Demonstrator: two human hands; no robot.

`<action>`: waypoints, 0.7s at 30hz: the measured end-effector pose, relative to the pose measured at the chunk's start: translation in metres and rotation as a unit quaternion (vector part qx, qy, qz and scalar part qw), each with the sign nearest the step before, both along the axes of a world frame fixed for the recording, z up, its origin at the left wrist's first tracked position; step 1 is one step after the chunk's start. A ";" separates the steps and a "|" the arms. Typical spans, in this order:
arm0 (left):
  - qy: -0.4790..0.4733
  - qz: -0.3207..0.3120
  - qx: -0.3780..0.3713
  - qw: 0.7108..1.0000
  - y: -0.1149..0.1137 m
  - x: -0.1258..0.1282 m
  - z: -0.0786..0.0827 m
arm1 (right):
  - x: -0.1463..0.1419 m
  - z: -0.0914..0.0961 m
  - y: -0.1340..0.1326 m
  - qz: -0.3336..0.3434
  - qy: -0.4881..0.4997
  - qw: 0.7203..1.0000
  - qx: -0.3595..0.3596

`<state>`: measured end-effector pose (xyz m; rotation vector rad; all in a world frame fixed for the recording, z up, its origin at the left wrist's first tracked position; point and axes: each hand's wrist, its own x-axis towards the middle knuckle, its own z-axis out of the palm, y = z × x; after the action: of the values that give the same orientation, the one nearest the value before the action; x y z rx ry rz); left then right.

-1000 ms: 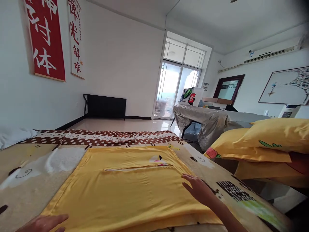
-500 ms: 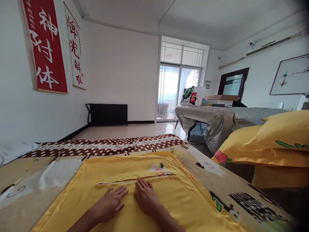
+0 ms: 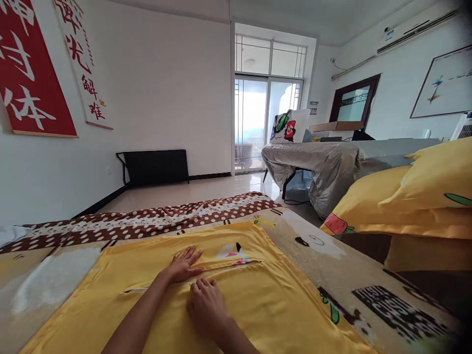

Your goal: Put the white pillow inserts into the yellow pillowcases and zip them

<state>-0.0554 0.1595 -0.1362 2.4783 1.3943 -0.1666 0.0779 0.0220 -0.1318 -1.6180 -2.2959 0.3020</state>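
The left hand (image 3: 183,265) rests, fingers spread, on the yellow cloth (image 3: 258,305); the right hand (image 3: 206,302) curls its fingers by the slit (image 3: 248,263), grip unclear.

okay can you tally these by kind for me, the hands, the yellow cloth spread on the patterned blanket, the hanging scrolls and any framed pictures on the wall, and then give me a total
Hands: 2, left hand and right hand
Yellow cloth: 1
Scrolls: 2, red scroll and white scroll
Framed picture: 1
Total: 6
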 end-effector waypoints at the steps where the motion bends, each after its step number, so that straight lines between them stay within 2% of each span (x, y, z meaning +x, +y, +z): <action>1: -0.001 0.012 0.012 1.000 0.004 -0.001 -0.002 | -0.001 0.002 0.000 0.000 -0.014 1.000 -0.002; 7: 0.003 0.080 0.068 0.994 0.030 0.000 -0.006 | -0.008 0.018 -0.005 0.051 -0.106 0.993 -0.018; 12: -0.002 0.105 0.099 0.989 0.046 -0.001 -0.005 | -0.009 0.030 -0.010 0.078 -0.115 0.989 -0.039; 16: -0.007 0.134 0.157 0.978 0.051 0.001 -0.005 | -0.011 0.028 -0.011 0.080 -0.084 0.993 -0.024; 21: -0.016 0.179 0.237 0.955 0.049 0.011 -0.008 | -0.012 0.021 -0.011 0.106 -0.067 0.991 -0.044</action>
<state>-0.0442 0.2088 -0.1438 2.4943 2.0333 0.3226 0.0661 0.0110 -0.1110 -1.4767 -2.5968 0.3591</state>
